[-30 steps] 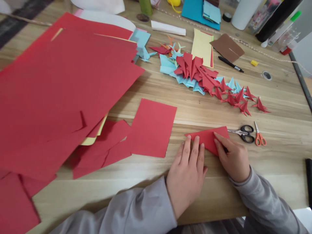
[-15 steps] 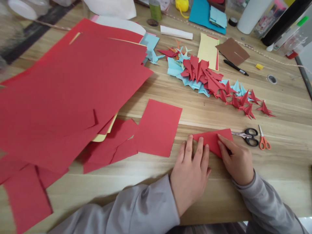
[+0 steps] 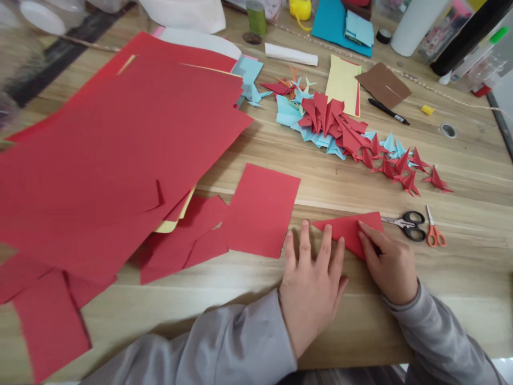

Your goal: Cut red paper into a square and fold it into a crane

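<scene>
A folded red paper triangle (image 3: 347, 231) lies flat on the wooden table, its sharp point toward the left. My left hand (image 3: 312, 283) is spread, with a couple of fingertips resting on the lower left edge of the triangle. On the triangle's right part, the thumb and index finger of my right hand (image 3: 388, 262) press down close together; its other fingers are curled under. Left of my left hand is a flat red square sheet (image 3: 262, 208). Black-handled scissors (image 3: 411, 224) lie just beyond the triangle's right corner, their blade tips hidden by it.
Large red sheets (image 3: 132, 144) cover the left side, above smaller red pieces (image 3: 52, 326). Behind my hands are folded red paper shapes (image 3: 332, 120), a black pen (image 3: 388, 111) and a brown sheet (image 3: 383, 85). Orange scissors (image 3: 435, 232) lie at the right.
My left hand's fingers have spread wider, and its index finger has moved left off the triangle's tip. My right hand stays in place on the paper.
</scene>
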The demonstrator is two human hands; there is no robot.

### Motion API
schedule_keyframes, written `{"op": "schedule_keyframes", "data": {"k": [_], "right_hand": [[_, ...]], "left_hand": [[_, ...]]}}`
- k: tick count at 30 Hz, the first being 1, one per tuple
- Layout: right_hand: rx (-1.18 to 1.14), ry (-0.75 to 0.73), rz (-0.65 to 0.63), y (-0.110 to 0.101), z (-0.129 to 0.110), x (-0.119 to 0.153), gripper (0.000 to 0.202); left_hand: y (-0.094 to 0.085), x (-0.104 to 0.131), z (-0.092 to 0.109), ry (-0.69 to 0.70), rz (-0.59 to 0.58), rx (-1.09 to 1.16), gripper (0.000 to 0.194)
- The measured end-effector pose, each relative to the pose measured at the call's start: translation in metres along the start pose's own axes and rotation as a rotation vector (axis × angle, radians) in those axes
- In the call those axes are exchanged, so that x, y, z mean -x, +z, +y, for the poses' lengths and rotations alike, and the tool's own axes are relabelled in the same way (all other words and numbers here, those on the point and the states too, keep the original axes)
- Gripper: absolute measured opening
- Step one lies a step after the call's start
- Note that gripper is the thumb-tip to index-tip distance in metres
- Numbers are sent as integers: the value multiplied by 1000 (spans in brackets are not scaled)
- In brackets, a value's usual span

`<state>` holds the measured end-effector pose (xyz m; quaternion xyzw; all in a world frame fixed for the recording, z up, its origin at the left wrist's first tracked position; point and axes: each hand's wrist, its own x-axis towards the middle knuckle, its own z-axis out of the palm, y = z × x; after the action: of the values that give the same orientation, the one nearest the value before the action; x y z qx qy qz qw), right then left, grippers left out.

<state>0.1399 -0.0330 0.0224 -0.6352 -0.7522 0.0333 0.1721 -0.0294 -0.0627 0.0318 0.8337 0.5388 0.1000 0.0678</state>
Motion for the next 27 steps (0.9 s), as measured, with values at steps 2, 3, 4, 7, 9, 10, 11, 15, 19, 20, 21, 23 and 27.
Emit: {"op": "schedule_keyframes", "data": {"k": [2,3,4,7,9,10,11,15,19,20,21,23,27], "right_hand": [[2,0,2,0,-1,0,27],[3,-1,2,0,-1,0,27],[5,1,2,0,-2,0,27],[18,16,0,-1,-7,1,27],[9,30,-16,-1,-11,2,29],[-3,37,-28,-1,-13,3,30],[-21,45,-40,-2,-15,3,30],[-79,78,-76,-3,-19,4,31],[-100,85,-108,-5,-17,2,31],[-109,88,-118,-5,-17,2,31],[-119,93,-127,-6,-17,2,31],[-136,102,-145,-7,-18,1,32],[-150,126,-178,-9,-19,1,32]], "left_hand": [[2,2,1,19,14,-18,55],[3,2,2,33,12,-22,55],[4,2,2,44,4,-21,54],[5,0,-2,56,-21,-9,56],[3,-3,-7,62,-22,8,58],[3,-5,-9,65,-21,20,58],[2,-6,-12,66,-20,31,59],[1,-11,-18,67,6,55,53],[3,-12,-21,76,29,69,47],[3,-11,-21,77,29,75,46],[3,-11,-21,77,28,81,46],[3,-11,-22,75,29,90,46],[3,-11,-22,75,35,91,46]]}}
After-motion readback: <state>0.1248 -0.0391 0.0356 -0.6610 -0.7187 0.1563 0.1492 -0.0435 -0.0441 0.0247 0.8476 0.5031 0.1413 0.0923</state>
